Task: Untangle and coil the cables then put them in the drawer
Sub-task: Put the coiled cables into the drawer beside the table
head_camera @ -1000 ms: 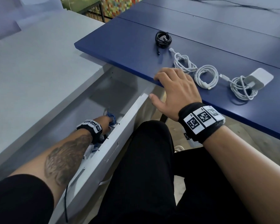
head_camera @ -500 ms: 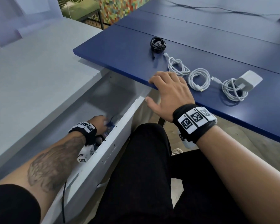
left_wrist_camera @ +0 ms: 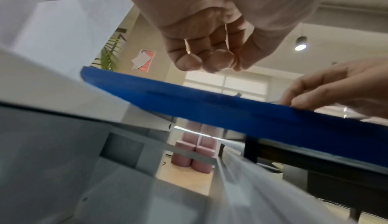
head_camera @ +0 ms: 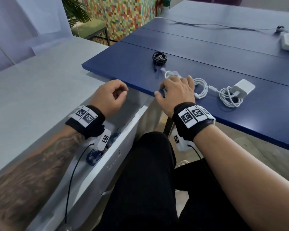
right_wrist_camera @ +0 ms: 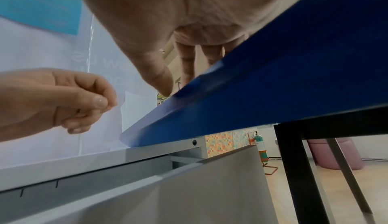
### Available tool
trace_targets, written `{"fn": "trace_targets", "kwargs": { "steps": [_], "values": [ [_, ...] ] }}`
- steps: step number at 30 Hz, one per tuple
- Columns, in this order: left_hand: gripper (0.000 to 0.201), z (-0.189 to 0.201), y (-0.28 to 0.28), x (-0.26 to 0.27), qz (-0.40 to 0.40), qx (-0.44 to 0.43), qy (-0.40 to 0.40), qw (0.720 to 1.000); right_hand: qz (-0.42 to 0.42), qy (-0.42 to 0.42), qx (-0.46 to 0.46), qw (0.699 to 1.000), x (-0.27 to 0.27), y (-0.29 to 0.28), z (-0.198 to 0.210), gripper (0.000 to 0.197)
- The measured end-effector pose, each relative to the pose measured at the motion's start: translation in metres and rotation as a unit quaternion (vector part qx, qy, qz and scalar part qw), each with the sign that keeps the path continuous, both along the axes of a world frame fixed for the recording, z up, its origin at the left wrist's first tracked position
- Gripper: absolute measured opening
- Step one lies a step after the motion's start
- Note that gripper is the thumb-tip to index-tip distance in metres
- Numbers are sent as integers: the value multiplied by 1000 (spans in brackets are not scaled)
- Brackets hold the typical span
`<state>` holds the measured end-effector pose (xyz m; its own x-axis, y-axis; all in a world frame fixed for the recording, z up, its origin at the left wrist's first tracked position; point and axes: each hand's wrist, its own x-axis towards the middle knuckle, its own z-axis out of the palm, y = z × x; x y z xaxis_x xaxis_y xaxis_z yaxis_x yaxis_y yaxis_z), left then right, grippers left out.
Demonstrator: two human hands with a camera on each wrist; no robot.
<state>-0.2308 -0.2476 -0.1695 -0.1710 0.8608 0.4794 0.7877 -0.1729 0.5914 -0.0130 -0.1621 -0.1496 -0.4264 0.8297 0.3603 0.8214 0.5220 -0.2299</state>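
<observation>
Head view: left hand [head_camera: 110,95] above the open drawer [head_camera: 123,147], fingers loosely curled, holding nothing. Right hand [head_camera: 175,92] at the near edge of the blue desk [head_camera: 123,64], fingers spread and laid on top of the nearest white coil [head_camera: 169,74], thumb apart at the desk edge; no grip closed around it yet. Inside the drawer, close behind its front wall, a blue cable [head_camera: 93,155], partly hidden under the left wrist.

On the desk, four bundles in a row near the edge, all looking coiled: a black coil [head_camera: 159,58] farthest back, then the white coil under the fingers, a second white coil [head_camera: 201,88] just beside the hand, and a white cable [head_camera: 230,97] with its charger [head_camera: 243,88] to the right.

Step in hand, as judged: transfer of coils to the drawer, one stored and four remaining. Next move probably: close fingers and thumb around the whole white coil, lift without letting loops fall open, carry left and down into the drawer beside the blue cable. Risk: loose plug end catching on the neighbour coil.
</observation>
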Motion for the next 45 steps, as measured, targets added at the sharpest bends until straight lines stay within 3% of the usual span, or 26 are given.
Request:
{"fn": "trace_targets", "kwargs": {
  "steps": [2,7,10,17,20,25,33,37,41,45],
  "values": [
    [9,11,3,10,-29,16,18,999,49,44,-5,998,3,0,4,10],
    [37,18,14,34,-122,-14,112,986,155,113,-14,981,1,-7,-5,21],
    [47,14,18,43,-145,-46,113,982,190,147,-34,970,0,-8,-10,21],
    [20,18,12,35,-115,-9,79,990,252,187,-70,947,-5,-16,0,14],
    [18,13,7,23,-87,-35,53,994,266,198,-79,940,-12,-18,0,15],
    [13,-1,1,2,-93,-72,40,992,267,121,-50,955,-20,-16,-7,25],
    [11,-68,-18,-45,14,-168,76,983,201,-24,-19,979,-12,2,-10,32],
    [15,-121,-20,-76,72,-221,34,972,187,-41,-3,981,-17,4,-9,30],
    [23,-170,-14,-101,89,-301,-21,949,176,-30,7,984,-19,3,-12,31],
    [31,-206,-5,-107,106,-399,42,910,169,-40,19,985,-20,0,-13,35]
  ]
}}
